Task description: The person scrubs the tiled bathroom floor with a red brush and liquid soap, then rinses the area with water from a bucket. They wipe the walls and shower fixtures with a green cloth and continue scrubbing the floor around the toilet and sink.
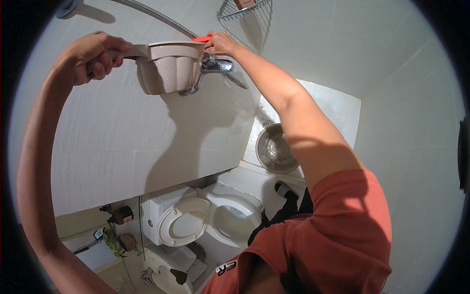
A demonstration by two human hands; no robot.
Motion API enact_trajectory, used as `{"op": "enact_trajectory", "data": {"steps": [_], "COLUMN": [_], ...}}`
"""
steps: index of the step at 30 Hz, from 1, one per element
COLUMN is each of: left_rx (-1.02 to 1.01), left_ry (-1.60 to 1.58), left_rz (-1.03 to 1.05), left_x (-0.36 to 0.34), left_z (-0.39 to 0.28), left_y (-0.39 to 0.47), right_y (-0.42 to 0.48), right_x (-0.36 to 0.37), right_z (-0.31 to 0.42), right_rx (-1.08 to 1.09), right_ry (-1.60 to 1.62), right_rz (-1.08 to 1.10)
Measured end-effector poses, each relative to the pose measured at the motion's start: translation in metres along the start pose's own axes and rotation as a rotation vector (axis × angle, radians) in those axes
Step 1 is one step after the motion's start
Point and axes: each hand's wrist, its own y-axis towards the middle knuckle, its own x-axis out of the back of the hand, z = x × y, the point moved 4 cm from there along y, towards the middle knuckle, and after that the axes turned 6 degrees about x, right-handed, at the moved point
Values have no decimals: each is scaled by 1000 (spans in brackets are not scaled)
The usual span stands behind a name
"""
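Note:
My left hand grips the handle of a pale beige plastic water dipper, raised at the upper left beside the wall. At the dipper's far rim, my right hand is closed on a red object, most of which is hidden by the fingers. Just behind the dipper a chrome mixer tap is fixed to the wall. The dipper's inside does not show. Below, on the white tiled floor, stands a round grey basin with water in it, partly covered by my right arm.
A wire corner rack and a metal shower hose are on the wall above. Lower down are a toilet with its lid raised, a washbasin, a brown bottle and a plant. A floor drain lies beside the basin.

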Motion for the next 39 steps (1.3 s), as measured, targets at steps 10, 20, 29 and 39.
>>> {"op": "enact_trajectory", "data": {"steps": [10, 20, 29, 39], "left_rx": [-24, -37, -162, -202], "left_ry": [-78, -188, 45, -336], "left_rz": [18, -87, -7, 74], "left_x": [-19, -34, -35, -129], "left_z": [-9, 27, 42, 113], "left_y": [13, -1, 3, -41], "right_y": [-23, -118, -103, -122], "right_x": [15, 84, 21, 42], "right_z": [2, 29, 62, 73], "right_rx": [-4, 27, 260, 307], "right_ry": [-82, -116, -436, -207], "right_rz": [159, -43, 174, 7]}}
